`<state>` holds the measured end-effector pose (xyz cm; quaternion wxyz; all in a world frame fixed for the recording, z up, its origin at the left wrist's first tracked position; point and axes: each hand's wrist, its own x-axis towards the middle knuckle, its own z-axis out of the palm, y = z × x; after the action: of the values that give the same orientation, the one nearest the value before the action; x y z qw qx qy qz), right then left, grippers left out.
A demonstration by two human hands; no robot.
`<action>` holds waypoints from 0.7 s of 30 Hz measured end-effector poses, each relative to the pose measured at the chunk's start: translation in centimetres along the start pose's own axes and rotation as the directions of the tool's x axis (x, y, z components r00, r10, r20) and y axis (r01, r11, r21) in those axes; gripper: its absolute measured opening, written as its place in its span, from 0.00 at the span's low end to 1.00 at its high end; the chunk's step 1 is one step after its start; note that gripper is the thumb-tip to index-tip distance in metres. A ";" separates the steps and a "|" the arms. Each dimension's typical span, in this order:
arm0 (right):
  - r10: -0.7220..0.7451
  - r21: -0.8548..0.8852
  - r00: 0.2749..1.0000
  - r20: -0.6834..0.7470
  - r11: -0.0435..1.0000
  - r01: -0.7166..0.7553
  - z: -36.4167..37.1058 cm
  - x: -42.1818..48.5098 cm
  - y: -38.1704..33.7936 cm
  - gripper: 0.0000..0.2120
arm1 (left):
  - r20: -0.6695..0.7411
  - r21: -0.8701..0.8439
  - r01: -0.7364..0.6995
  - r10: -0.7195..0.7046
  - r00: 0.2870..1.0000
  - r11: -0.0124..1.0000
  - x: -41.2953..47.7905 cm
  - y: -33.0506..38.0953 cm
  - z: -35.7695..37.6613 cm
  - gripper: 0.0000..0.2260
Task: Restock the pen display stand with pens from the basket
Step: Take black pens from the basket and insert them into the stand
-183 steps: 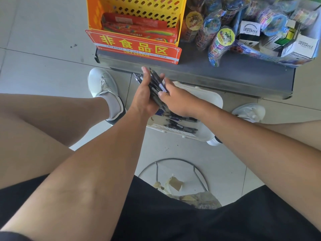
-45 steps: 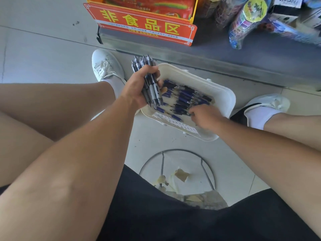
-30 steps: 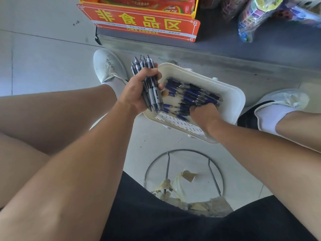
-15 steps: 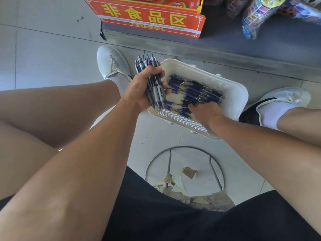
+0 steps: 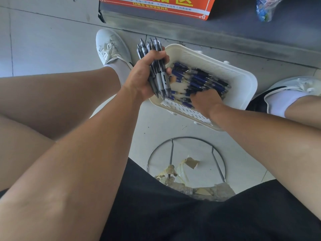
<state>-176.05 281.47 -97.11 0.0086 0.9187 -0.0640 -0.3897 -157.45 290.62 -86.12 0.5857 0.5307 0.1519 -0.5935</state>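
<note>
Looking down from above, we are noting the left hand (image 5: pixel 142 76) at frame centre, fingers wrapped tight round a bundle of pens (image 5: pixel 160 78), tips standing up past the knuckles. It is hovering over the left rim of the white basket (image 5: pixel 243 79).

The basket is sitting tilted on the tile floor (image 5: pixel 43 46), its far edge near the grey shelf base (image 5: pixel 199 34) running across the top. Loose pens (image 5: pixel 201 80) are lying heaped inside it.

The right hand (image 5: pixel 205 101) is reaching down among those pens near the basket's near wall. Its fingers are hidden underneath, so we cannot tell whether they are gripping anything.

A left shoe (image 5: pixel 111 46) is flanking the basket closely at upper left and a right shoe (image 5: pixel 297 86) at right. Open floor is stretching across the upper left. A wire ring (image 5: pixel 186 137) is lying below the basket at lower centre.
</note>
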 end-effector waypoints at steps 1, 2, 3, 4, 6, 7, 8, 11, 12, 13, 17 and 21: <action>-0.013 -0.011 1.000 0.000 1.000 0.013 0.3 0.0 0.1 0.14 | 0.001 0.001 -0.001 0.001 1.000 1.000 0.0 0.0 0.0 0.02; -0.022 -0.008 1.000 0.001 1.000 0.022 0.6 0.1 0.2 0.14 | -0.001 0.004 -0.001 0.001 1.000 1.000 0.0 0.0 0.0 0.02; -0.021 0.017 1.000 -0.001 1.000 0.021 0.9 0.1 0.3 0.13 | -0.003 0.006 -0.001 0.001 1.000 1.000 0.0 0.0 -0.1 0.02; -0.012 0.073 1.000 -0.003 0.997 0.013 1.2 0.3 0.5 0.13 | -0.004 0.007 -0.002 0.002 1.000 1.000 0.0 0.0 -0.1 0.02; 0.014 0.230 1.000 0.005 0.973 -0.015 1.4 0.6 1.0 0.13 | -0.002 0.009 -0.006 0.006 1.000 1.000 0.0 0.0 -0.1 0.02; 0.025 0.302 1.000 0.014 0.953 -0.028 1.4 0.6 1.3 0.13 | -0.001 0.007 -0.007 0.007 1.000 1.000 -0.1 0.0 -0.1 0.02; 0.035 0.374 0.999 0.032 0.926 -0.045 1.3 0.6 1.6 0.14 | -0.001 0.005 -0.006 0.006 1.000 1.000 -0.1 0.0 -0.1 0.02; 0.084 0.576 0.994 0.073 0.810 -0.110 1.2 0.2 2.3 0.16 | -0.013 0.000 -0.006 0.006 1.000 1.000 -0.2 0.1 0.1 0.03; 0.107 0.614 0.992 0.072 0.779 -0.129 1.2 0.0 2.4 0.17 | -0.018 -0.001 -0.005 0.005 1.000 1.000 -0.2 0.1 0.1 0.03; 0.127 0.641 0.989 0.072 0.754 -0.143 1.2 -0.1 2.4 0.17 | -0.021 0.000 -0.007 0.007 1.000 1.000 -0.3 0.0 0.2 0.03; 0.133 0.697 0.987 0.087 0.700 -0.156 1.3 -0.3 2.1 0.16 | -0.043 0.008 -0.005 0.006 0.999 1.000 -0.4 -0.1 0.3 0.06; 0.149 0.724 0.986 0.074 0.672 -0.156 1.2 -0.3 1.6 0.14 | -0.042 -0.005 -0.010 0.010 0.999 1.000 -0.3 -0.1 0.1 0.08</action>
<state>-177.28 279.91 -97.67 -0.3237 0.8364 -0.2896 -0.3343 -157.69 290.69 -85.91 0.5867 0.5424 0.1631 -0.5788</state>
